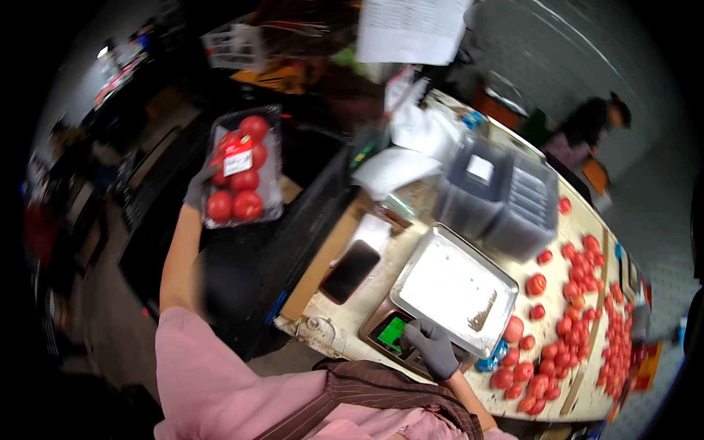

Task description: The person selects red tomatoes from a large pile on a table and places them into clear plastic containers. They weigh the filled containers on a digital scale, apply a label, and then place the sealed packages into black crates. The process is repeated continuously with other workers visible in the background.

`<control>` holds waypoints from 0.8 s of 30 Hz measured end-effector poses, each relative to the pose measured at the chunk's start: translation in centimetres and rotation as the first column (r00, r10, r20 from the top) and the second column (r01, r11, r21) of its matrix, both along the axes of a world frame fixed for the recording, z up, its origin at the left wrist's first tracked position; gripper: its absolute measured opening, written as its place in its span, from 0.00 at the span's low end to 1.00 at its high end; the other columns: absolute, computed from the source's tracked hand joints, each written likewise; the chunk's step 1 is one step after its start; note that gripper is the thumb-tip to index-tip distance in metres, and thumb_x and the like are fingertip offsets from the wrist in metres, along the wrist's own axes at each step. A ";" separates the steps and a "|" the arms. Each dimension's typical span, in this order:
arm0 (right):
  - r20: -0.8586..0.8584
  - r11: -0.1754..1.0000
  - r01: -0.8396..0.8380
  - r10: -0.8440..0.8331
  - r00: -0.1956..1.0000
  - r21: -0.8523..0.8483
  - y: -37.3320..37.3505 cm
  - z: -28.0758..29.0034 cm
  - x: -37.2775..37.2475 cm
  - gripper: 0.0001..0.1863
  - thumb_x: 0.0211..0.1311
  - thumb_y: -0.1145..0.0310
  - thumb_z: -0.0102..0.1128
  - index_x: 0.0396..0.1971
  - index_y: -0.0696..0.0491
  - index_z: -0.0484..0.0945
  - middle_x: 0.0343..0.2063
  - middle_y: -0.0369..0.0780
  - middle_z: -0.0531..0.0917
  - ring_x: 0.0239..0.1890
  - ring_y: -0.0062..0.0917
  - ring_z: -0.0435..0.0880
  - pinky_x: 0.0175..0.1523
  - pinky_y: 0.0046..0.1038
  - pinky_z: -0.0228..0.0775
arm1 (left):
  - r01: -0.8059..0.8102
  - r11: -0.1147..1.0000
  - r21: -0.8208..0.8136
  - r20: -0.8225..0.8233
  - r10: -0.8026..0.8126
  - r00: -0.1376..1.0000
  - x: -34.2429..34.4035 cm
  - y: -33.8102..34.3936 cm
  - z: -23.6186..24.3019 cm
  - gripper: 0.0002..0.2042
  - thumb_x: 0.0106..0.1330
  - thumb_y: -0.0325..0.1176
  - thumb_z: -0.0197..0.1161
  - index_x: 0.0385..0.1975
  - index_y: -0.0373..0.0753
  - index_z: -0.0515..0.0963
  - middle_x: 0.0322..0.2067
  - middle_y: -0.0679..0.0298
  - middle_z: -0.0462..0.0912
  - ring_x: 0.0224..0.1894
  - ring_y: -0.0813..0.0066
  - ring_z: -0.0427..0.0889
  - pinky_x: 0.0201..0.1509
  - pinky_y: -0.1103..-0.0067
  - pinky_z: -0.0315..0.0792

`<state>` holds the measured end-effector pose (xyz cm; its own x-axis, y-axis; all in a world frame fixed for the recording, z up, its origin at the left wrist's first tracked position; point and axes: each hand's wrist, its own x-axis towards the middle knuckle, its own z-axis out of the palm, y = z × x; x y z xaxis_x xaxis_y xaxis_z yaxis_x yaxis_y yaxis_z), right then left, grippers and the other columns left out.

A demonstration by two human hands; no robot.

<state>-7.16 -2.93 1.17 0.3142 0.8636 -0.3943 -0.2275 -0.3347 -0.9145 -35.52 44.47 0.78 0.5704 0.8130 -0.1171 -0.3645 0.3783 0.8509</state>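
My left hand (198, 188), in a grey glove, grips the left edge of a clear plastic tray of tomatoes (243, 180). The packed tray is raised over a dark bin area at the left and carries a red and white label on top. My gloved right hand (434, 350) rests at the front panel of a weighing scale (385, 334), beside its lit green display. Its fingers reach onto the panel, apart from any held object. On the scale sits a shallow metal pan (458, 282) with some brown residue and no tomatoes in it.
Stacked clear plastic trays (495, 194) stand behind the pan. A dark phone (350, 272) lies left of the scale. Many loose tomatoes (561, 356) cover the table's right side, split by a wooden strip (584, 370). Another person (583, 136) is at the far right.
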 end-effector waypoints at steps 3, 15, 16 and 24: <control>0.101 0.999 0.004 0.001 0.995 -0.049 0.9 0.1 0.7 0.17 0.65 0.62 0.57 0.19 0.56 0.74 0.19 0.32 0.76 0.24 0.12 0.70 0.30 0.18 0.64 | 0.307 0.949 -0.067 -0.035 -0.310 0.950 1.1 4.4 -4.2 0.32 0.57 0.37 0.63 0.62 0.35 0.62 0.56 0.55 0.72 0.56 0.61 0.73 0.62 0.68 0.66; 0.450 0.900 0.377 -0.249 0.857 -0.220 -0.8 1.0 13.0 0.18 0.61 0.52 0.61 0.28 0.54 0.79 0.22 0.33 0.79 0.25 0.14 0.74 0.34 0.20 0.68 | 0.327 0.931 0.163 -0.342 -0.258 0.904 10.0 11.2 -13.8 0.33 0.57 0.37 0.65 0.63 0.37 0.62 0.58 0.56 0.70 0.58 0.65 0.71 0.62 0.71 0.66; 0.630 0.900 0.412 -0.238 0.739 -0.143 0.4 1.7 15.2 0.20 0.59 0.51 0.62 0.29 0.56 0.79 0.24 0.38 0.81 0.26 0.20 0.76 0.37 0.24 0.69 | 0.298 0.916 0.270 -0.393 -0.178 0.902 10.8 10.9 -13.4 0.33 0.57 0.37 0.66 0.63 0.37 0.62 0.59 0.56 0.70 0.59 0.65 0.71 0.62 0.71 0.66; 0.880 0.921 0.287 0.351 -0.321 -0.262 4.5 1.9 33.9 0.10 0.52 0.65 0.62 0.35 0.49 0.81 0.32 0.43 0.82 0.38 0.35 0.81 0.46 0.33 0.71 | 0.340 0.666 0.664 -0.536 0.107 0.837 18.2 2.0 -1.0 0.16 0.62 0.26 0.60 0.50 0.34 0.75 0.48 0.61 0.78 0.50 0.74 0.76 0.53 0.80 0.70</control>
<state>26.69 1.52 3.03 0.5027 0.8395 0.2060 0.8024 -0.5419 0.2501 -17.29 46.47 -0.26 0.7041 0.6887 0.1728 0.1877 -0.4152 0.8902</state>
